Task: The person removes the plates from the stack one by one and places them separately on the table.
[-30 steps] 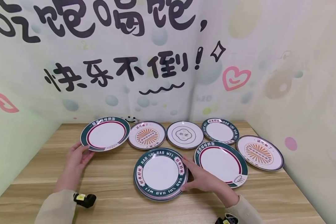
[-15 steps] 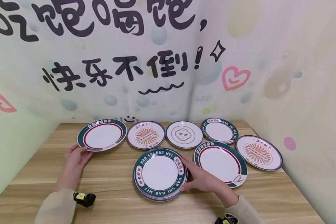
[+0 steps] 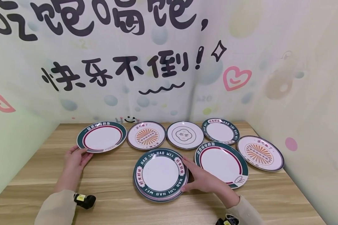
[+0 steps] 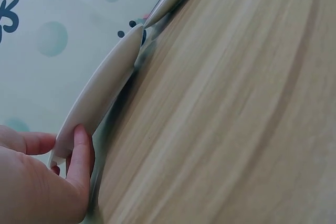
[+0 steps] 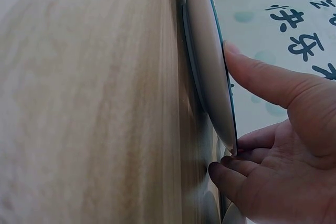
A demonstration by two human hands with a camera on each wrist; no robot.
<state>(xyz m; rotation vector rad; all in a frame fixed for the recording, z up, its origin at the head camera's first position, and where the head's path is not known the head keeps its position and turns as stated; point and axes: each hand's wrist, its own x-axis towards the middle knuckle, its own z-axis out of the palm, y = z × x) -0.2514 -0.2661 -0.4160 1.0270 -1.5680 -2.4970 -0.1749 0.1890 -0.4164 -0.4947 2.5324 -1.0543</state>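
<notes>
My left hand grips the front-left rim of a round plate with a green border and red ring, at the back left in the head view. In the left wrist view, the thumb is on the upper side and the fingers lie under the plate's pale underside. My right hand holds the right edge of a green-rimmed plate at the centre, stacked on another plate. The right wrist view shows the thumb and the fingers at separate spots along its rim.
Behind the stack stand an orange-sunburst plate and a white plate. To the right are a small green-rimmed plate, a larger green-and-red one and another sunburst plate. A printed cloth backs the wooden table.
The plate in my left hand has shifted a little left and its far rim has lowered, moving slightly away from the sunburst plate. My right hand stays on the stacked plate.
</notes>
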